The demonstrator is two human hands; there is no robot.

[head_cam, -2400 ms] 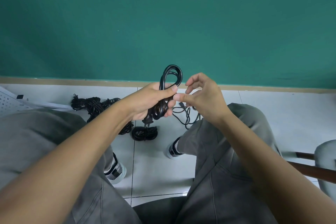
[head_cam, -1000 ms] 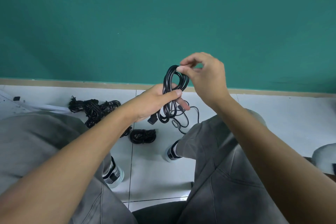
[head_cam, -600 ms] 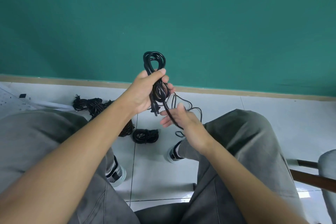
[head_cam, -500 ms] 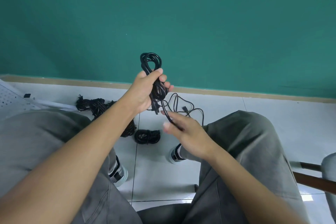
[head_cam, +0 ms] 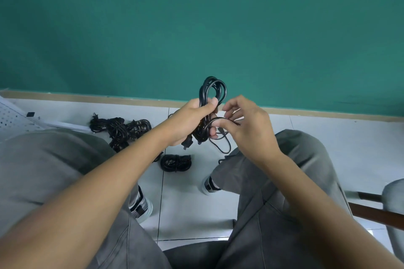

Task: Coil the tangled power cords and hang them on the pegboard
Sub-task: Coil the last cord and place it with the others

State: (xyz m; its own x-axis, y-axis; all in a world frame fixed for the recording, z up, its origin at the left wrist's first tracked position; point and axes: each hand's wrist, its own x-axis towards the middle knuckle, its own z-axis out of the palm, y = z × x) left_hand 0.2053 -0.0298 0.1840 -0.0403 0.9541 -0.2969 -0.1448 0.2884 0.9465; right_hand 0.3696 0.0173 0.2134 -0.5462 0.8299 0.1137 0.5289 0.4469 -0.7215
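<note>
White tiled floor (head_cam: 328, 148) carries everything. Tangled cord pile (head_cam: 121, 128) sits on it near the green wall's baseboard; small coiled cord (head_cam: 176, 162) lies just right of and nearer than the pile. White perforated pegboard (head_cam: 13, 116) lies left of the pile.

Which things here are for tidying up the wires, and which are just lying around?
For the job:
- black looped power cord, gripped by the left hand
- its loose thin end, pinched by the right hand
- tangled black cord pile on the floor
- small coiled black cord bundle
- white perforated pegboard at far left

Just there:
- green wall
- brown wooden chair leg
</note>
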